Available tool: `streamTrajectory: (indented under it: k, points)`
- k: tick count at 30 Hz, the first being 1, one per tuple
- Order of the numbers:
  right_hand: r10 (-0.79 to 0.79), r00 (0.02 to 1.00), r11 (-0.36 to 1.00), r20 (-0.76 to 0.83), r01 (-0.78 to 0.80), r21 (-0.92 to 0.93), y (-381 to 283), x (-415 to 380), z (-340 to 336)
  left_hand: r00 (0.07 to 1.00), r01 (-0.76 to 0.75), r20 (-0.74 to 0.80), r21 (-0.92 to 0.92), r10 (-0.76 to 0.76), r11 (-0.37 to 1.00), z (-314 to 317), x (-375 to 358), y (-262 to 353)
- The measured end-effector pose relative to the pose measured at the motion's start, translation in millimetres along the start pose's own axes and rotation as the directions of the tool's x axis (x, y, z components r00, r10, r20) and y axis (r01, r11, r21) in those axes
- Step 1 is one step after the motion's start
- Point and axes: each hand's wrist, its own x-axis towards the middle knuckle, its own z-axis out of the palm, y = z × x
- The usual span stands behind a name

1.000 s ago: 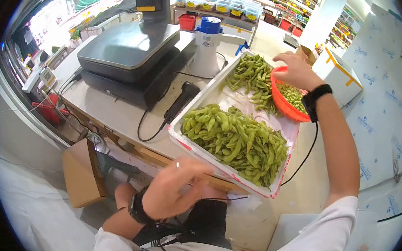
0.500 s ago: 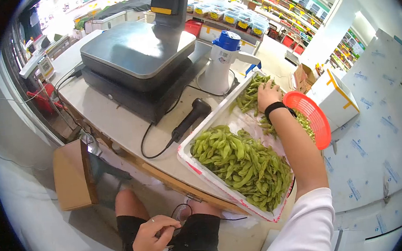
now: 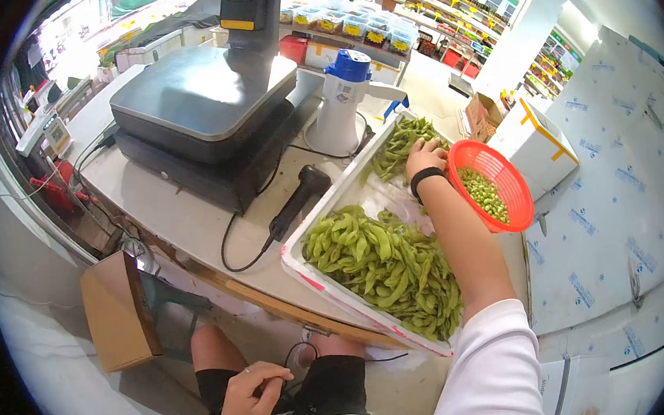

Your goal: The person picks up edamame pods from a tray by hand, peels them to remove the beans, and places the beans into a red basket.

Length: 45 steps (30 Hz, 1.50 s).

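A white foam tray (image 3: 294, 265) holds a big near heap of green edamame pods (image 3: 383, 262) and a smaller far heap of edamame pods (image 3: 405, 143). At the inner edge of the far heap, my right hand (image 3: 426, 156) has its fingers curled down on pods; its fingertips are hidden. Right beside that wrist, a red plastic basket (image 3: 510, 174) contains shelled green beans (image 3: 483, 194). My left hand (image 3: 252, 396) is over my lap with thumb and fingers pressed together, and whatever they hold is too small to make out.
Left of the tray lie a black handheld scanner (image 3: 300, 200) and its cord. Behind it stand a white and blue megaphone (image 3: 339, 105) and a weighing scale (image 3: 202, 89). An open cardboard box (image 3: 114, 314) sits at lower left. A white box (image 3: 534, 149) is beyond the basket.
My right hand has drawn back toward the near side of the far heap, its fingers more gathered. More of the basket and its beans shows. The view has shifted slightly; my left hand stays over my lap.
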Motion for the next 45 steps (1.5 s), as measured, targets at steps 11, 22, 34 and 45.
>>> streamTrajectory:
  k: [11,22,34,45]
  points:
    - [-0.152,0.987,0.988,-0.057,0.150,-0.037,8,6,-1,0.999,0.031,-0.043,-0.046,-0.033,0.998,-6,-1,-4]
    - [-0.183,0.983,0.980,-0.025,0.185,0.076,15,3,-12,0.997,0.047,-0.053,-0.012,-0.048,0.999,-15,-2,-7]
    - [-0.190,0.942,0.922,-0.277,0.268,0.280,26,29,8,0.996,0.047,-0.076,0.002,-0.047,0.999,-20,-7,-11]
    - [-0.178,0.946,0.716,-0.272,0.314,0.623,56,48,-34,0.993,0.095,-0.069,0.013,-0.094,0.995,-25,-10,-8]
